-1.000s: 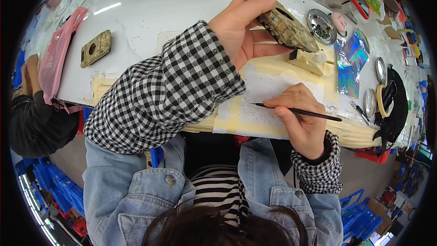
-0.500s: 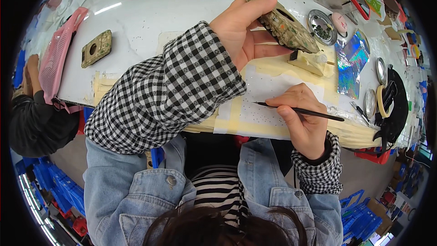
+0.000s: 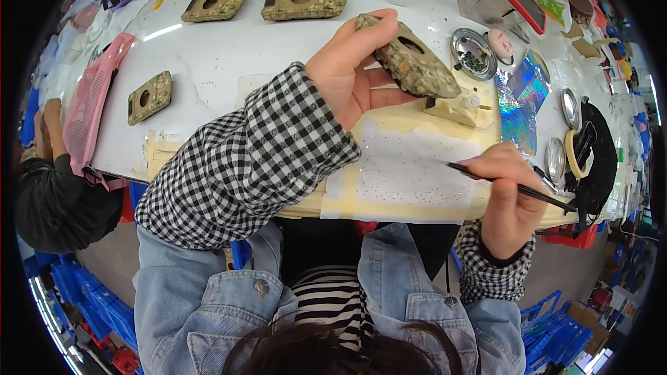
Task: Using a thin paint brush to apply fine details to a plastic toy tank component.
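Note:
My left hand (image 3: 351, 73) is closed around the edge of a camouflage-painted model tank hull (image 3: 417, 69), held tilted above the table with its round hole facing up. Thumb on top, fingers underneath. My right hand (image 3: 511, 198) pinches slim black tweezers (image 3: 479, 172), their tip pointing left over a white sheet (image 3: 396, 191). Tiny dark specks are scattered across that sheet; whether the tip holds one is too small to tell. Just beyond the sheet and below the hull sits a cream-coloured block (image 3: 458, 112) with a small whitish piece on it.
Several more hulls (image 3: 303, 3) stand in rows at the back, and one hull (image 3: 149, 97) lies at left. To the right are a round metal dish (image 3: 474, 54) with small dark parts, iridescent foil (image 3: 517, 111) and a tape roll (image 3: 579, 155). Another person's arm (image 3: 59, 132) rests near a pink mesh bag (image 3: 97, 107).
My right hand has moved right and slightly nearer me with the tweezers. The held hull has shifted a little left and down in the view, still in my left hand.

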The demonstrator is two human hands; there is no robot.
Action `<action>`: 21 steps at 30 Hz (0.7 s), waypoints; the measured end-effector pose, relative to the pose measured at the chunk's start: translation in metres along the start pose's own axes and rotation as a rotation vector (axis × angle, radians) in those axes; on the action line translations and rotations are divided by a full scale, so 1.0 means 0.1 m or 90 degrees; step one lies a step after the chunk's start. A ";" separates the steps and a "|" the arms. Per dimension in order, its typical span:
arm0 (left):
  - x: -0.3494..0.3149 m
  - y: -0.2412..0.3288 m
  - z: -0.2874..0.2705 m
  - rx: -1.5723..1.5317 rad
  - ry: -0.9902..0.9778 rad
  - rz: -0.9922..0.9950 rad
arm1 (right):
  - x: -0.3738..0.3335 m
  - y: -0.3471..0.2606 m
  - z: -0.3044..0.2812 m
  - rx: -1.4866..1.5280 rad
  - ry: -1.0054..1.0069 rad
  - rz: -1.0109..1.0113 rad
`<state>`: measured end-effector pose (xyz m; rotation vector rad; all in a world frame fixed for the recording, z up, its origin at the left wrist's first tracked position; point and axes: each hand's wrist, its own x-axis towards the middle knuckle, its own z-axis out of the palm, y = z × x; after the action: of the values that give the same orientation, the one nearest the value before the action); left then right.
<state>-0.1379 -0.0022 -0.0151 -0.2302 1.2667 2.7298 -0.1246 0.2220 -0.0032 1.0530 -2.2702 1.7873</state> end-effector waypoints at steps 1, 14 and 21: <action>0.00 0.00 0.00 0.003 -0.003 -0.005 | 0.06 -0.04 -0.03 0.028 0.035 -0.039; 0.00 0.03 0.01 0.003 -0.049 -0.012 | 0.44 -0.03 0.10 0.072 0.050 -0.032; 0.00 -0.01 -0.01 0.016 -0.050 -0.011 | 0.43 0.01 0.13 0.070 0.055 -0.013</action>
<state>-0.1376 -0.0025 -0.0163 -0.1286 1.2717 2.6780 -0.1533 0.1911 0.0110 0.9896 -2.1260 1.9300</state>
